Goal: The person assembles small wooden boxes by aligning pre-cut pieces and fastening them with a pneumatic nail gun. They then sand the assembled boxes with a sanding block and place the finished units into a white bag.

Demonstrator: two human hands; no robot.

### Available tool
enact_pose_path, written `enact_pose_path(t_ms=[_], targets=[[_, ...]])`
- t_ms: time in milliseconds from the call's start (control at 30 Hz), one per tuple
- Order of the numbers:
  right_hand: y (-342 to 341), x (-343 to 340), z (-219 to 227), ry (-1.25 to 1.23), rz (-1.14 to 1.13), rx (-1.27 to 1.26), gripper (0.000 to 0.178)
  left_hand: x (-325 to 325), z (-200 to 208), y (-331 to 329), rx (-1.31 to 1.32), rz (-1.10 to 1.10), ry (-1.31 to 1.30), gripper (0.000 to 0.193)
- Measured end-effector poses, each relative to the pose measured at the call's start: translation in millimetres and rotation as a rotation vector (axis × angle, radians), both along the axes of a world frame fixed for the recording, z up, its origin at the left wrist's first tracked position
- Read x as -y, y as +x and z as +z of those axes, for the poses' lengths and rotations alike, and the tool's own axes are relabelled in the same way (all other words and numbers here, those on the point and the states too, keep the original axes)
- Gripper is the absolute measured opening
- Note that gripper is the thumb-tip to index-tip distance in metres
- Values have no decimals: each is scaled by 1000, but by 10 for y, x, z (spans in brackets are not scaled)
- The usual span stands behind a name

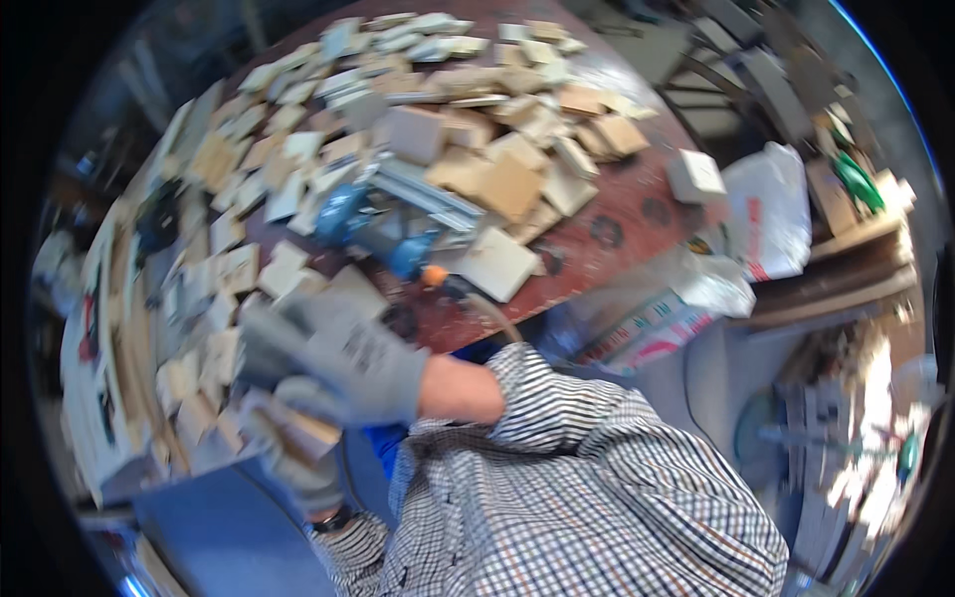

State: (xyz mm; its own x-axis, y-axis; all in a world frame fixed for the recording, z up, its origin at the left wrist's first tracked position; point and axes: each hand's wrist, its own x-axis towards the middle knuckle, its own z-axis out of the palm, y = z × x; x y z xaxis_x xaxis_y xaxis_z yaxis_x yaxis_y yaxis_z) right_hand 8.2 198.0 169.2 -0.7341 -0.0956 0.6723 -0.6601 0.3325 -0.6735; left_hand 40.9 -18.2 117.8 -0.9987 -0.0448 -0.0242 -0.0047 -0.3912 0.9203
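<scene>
My left hand (298,476), in a grey work glove with a dark band at the wrist, is closed on a small wood block (306,430) at the table's near left edge. Just above it is my right hand (343,363), also gloved in grey. Its fingers stretch to the left, somewhat blurred, over loose wood pieces; its thumb lies close to the held block, and I cannot tell whether they touch. Beyond the right hand a blue air nailer (378,234) with a silver magazine rests among the pieces, its hose (492,313) running from an orange fitting toward me.
A heap of wood offcuts (512,184) spreads over the dark red tabletop (622,234). Long boards (119,328) line the left side. Plastic bags (766,214) hang at the right edge beside a white block (696,177). More scrap wood (846,478) is stacked at the far right.
</scene>
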Motion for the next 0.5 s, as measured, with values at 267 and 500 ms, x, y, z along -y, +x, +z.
enact_pose_path(t_ms=[267, 500], targets=[[57, -184, 79, 255, 154, -90, 74, -221, 506, -79, 115, -170, 265, 60], [-456, -396, 99, -55, 125, 235, 70, -300, 480, 21, 279, -256, 603, 65]])
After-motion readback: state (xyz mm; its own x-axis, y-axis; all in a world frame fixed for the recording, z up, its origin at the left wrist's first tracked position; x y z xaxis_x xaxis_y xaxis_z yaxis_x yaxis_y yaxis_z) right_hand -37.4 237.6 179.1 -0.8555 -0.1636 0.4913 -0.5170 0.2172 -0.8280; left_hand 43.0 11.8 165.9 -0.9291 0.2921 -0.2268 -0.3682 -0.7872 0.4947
